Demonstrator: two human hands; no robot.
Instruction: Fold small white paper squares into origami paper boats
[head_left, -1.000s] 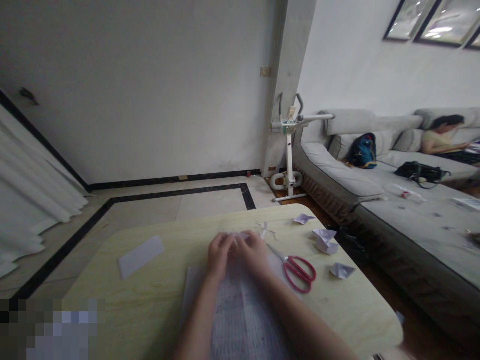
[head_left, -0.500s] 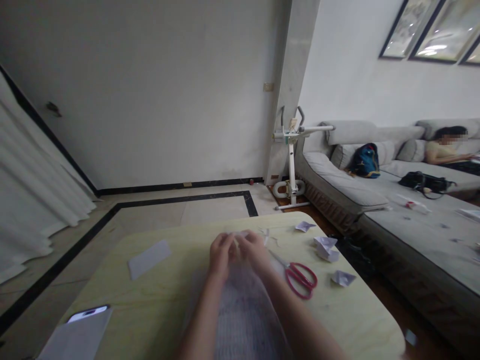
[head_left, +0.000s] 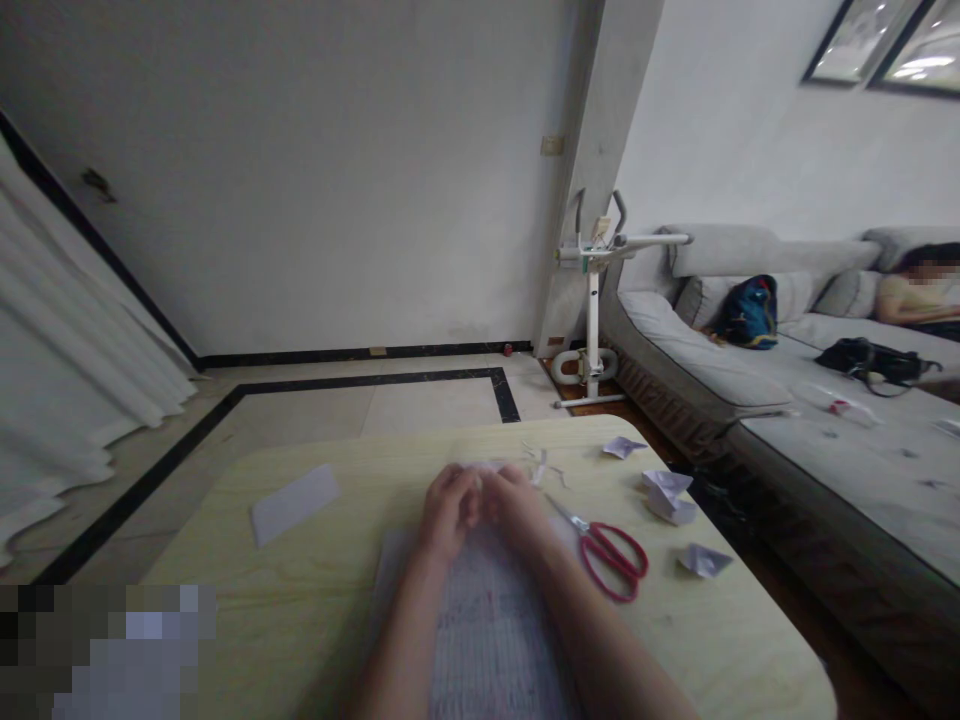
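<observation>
My left hand [head_left: 450, 512] and my right hand [head_left: 516, 508] meet over the middle of the table, fingers curled and pinching a small piece of white paper [head_left: 484, 466]. Most of that paper is hidden by the fingers. Beneath my forearms lies a sheet covered in writing [head_left: 495, 640]. To the right of my right hand rest red-handled scissors [head_left: 613, 562], their blades pointing up and left. Thin paper scraps [head_left: 541, 466] lie just beyond them. Folded paper pieces [head_left: 669, 496] sit along the table's right side. At the left is a flat white paper rectangle [head_left: 294, 503].
The pale wooden table [head_left: 300, 620] has rounded corners. A grey sofa [head_left: 697, 370] stands at the right, with a backpack [head_left: 752, 312], a black bag [head_left: 870, 362] and a seated person [head_left: 919, 295]. Behind the table stands a white exercise machine [head_left: 592, 320]. The lower left corner is pixelated.
The view shifts slightly with my head. Both hands stay together at the same spot on the table, their fingers moving a little on the paper. The scissors and folded pieces have not moved.
</observation>
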